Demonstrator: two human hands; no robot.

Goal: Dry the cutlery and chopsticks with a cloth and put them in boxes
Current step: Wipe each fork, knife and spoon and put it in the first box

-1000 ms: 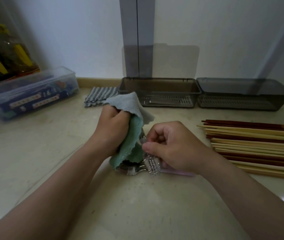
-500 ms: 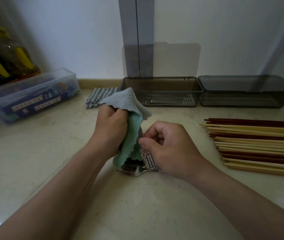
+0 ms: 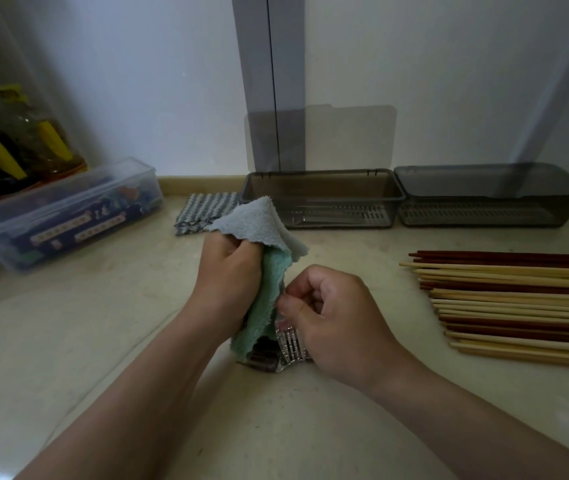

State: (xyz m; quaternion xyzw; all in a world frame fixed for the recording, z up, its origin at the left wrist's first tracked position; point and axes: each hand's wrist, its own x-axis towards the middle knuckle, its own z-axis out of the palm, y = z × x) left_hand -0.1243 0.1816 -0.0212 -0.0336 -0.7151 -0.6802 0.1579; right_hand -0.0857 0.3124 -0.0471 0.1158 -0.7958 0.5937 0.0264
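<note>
My left hand (image 3: 229,278) grips a green and grey cloth (image 3: 265,268) wrapped around the upper part of some metal cutlery. My right hand (image 3: 328,313) pinches a piece of that cutlery right beside the cloth. Under both hands lies a small heap of forks (image 3: 286,344), their tines showing. A row of wooden chopsticks (image 3: 518,303), light and dark, lies on the counter to the right. Two smoky grey boxes stand at the back: the left box (image 3: 321,199) with its lid raised, the right box (image 3: 490,199) beside it.
A clear plastic container (image 3: 64,213) with packets sits at the back left, oil bottles (image 3: 16,147) behind it. A striped folded cloth (image 3: 203,213) lies next to the left box. The beige counter (image 3: 85,334) spreads around my arms.
Both hands have shifted slightly toward me and a little left. The cloth has slid along the cutlery, and my right hand's fingers have closed in nearer the cloth.
</note>
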